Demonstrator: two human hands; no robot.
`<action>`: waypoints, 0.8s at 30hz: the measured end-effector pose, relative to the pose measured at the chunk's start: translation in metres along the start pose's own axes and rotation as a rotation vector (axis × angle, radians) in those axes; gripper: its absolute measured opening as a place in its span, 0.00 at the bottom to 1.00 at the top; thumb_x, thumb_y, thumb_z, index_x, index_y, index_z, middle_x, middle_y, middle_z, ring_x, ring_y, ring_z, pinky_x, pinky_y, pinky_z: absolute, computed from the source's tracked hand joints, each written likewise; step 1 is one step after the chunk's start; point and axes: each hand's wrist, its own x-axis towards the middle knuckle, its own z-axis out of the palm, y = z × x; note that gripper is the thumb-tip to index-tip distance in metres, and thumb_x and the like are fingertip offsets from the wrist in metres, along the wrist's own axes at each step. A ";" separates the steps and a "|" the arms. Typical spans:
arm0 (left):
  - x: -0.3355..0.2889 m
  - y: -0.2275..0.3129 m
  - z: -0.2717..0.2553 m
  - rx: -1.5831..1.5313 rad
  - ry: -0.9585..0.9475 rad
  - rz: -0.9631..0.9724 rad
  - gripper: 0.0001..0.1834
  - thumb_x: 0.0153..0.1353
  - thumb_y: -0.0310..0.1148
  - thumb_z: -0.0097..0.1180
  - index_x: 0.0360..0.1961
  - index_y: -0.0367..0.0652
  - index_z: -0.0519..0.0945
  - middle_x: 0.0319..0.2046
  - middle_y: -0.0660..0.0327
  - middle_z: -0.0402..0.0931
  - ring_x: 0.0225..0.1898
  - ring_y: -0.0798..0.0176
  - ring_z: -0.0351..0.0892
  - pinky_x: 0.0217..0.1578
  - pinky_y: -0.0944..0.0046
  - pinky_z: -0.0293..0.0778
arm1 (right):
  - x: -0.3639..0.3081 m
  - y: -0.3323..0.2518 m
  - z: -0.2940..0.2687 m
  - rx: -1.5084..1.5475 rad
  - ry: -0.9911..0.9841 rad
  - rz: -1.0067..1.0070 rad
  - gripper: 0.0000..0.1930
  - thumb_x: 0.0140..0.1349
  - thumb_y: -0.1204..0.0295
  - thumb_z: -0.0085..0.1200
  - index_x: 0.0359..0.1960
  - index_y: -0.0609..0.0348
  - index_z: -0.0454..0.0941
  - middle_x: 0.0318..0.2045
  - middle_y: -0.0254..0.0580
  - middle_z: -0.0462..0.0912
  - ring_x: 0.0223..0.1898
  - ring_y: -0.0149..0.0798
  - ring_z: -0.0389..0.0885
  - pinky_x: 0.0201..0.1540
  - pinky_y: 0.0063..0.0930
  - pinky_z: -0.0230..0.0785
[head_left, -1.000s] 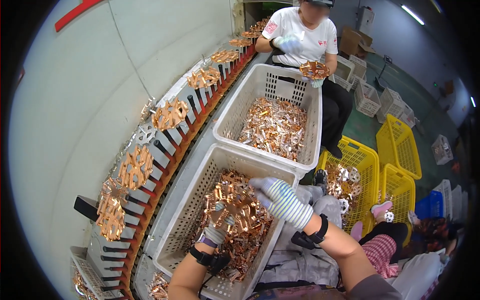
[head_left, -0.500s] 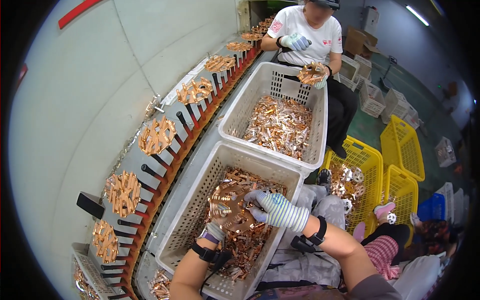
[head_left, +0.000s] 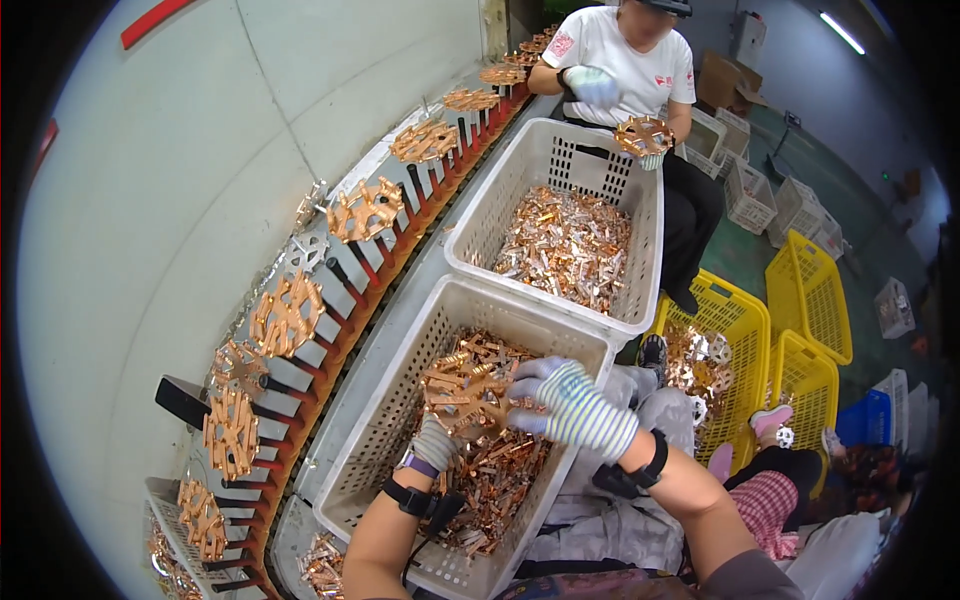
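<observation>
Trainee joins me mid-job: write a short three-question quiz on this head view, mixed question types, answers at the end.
1. True or false: the camera wearer's left hand has nothing in it.
2. Fill in the blank: the small metal pieces in the near crate, beneath the hands, are mostly ____-coloured.
3. Multiple choice: on which side of the near crate, as the wearer sees it, does the row of black-tipped pegs run?
A) left
B) right

Key:
1. False; it supports a round copper-coloured piece.
2. Copper.
3. A.
</observation>
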 end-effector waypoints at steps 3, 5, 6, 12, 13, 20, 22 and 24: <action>0.000 0.026 0.031 -0.439 -0.002 -0.200 0.36 0.58 0.59 0.41 0.58 0.42 0.67 0.57 0.52 0.67 0.56 0.46 0.67 0.57 0.44 0.64 | 0.006 -0.023 0.007 -0.006 0.028 -0.223 0.22 0.53 0.62 0.57 0.49 0.56 0.71 0.40 0.48 0.77 0.41 0.49 0.76 0.43 0.40 0.67; -0.016 -0.028 0.010 -0.247 -0.044 -0.003 0.34 0.59 0.58 0.38 0.55 0.40 0.68 0.54 0.47 0.68 0.55 0.46 0.67 0.55 0.48 0.66 | 0.016 -0.042 0.026 -0.201 -0.204 -0.124 0.20 0.57 0.64 0.56 0.49 0.58 0.70 0.35 0.44 0.78 0.36 0.41 0.77 0.39 0.33 0.68; -0.014 -0.022 0.016 -0.485 -0.054 -0.203 0.35 0.59 0.57 0.40 0.58 0.40 0.65 0.57 0.52 0.65 0.58 0.50 0.64 0.59 0.52 0.62 | 0.007 -0.041 0.028 -0.219 -0.202 -0.106 0.20 0.57 0.64 0.56 0.49 0.58 0.70 0.35 0.44 0.78 0.36 0.41 0.77 0.39 0.33 0.68; 0.004 -0.045 0.010 0.326 -0.206 -0.138 0.33 0.61 0.56 0.35 0.55 0.38 0.67 0.57 0.48 0.65 0.54 0.51 0.67 0.58 0.51 0.63 | -0.004 -0.039 0.041 1.085 -0.069 0.451 0.13 0.61 0.67 0.53 0.43 0.61 0.72 0.30 0.33 0.75 0.28 0.24 0.70 0.32 0.16 0.65; 0.003 -0.024 0.018 0.132 -0.157 -0.181 0.32 0.62 0.55 0.36 0.56 0.39 0.67 0.57 0.50 0.66 0.54 0.52 0.68 0.58 0.52 0.63 | -0.009 -0.034 0.036 1.072 -0.058 0.462 0.13 0.61 0.67 0.53 0.43 0.61 0.72 0.30 0.33 0.75 0.28 0.24 0.70 0.32 0.16 0.65; -0.010 0.105 0.044 -0.862 0.042 -0.310 0.25 0.68 0.47 0.32 0.62 0.46 0.60 0.59 0.56 0.64 0.56 0.58 0.67 0.59 0.58 0.65 | 0.017 -0.037 0.010 0.341 0.350 0.022 0.13 0.61 0.73 0.49 0.47 0.60 0.73 0.30 0.39 0.78 0.31 0.37 0.77 0.34 0.30 0.71; -0.013 0.117 0.059 -0.986 0.223 -0.456 0.25 0.68 0.43 0.33 0.63 0.44 0.57 0.61 0.55 0.60 0.56 0.59 0.66 0.57 0.58 0.67 | 0.014 -0.039 0.019 0.180 0.158 0.007 0.13 0.62 0.72 0.49 0.48 0.59 0.72 0.33 0.42 0.79 0.33 0.39 0.78 0.37 0.31 0.71; -0.017 0.123 0.059 -0.971 0.244 -0.586 0.23 0.67 0.43 0.35 0.58 0.41 0.63 0.56 0.52 0.66 0.53 0.55 0.69 0.55 0.56 0.68 | 0.007 -0.043 0.029 -0.055 -0.050 -0.066 0.15 0.63 0.69 0.48 0.51 0.58 0.70 0.39 0.47 0.79 0.36 0.44 0.79 0.41 0.33 0.72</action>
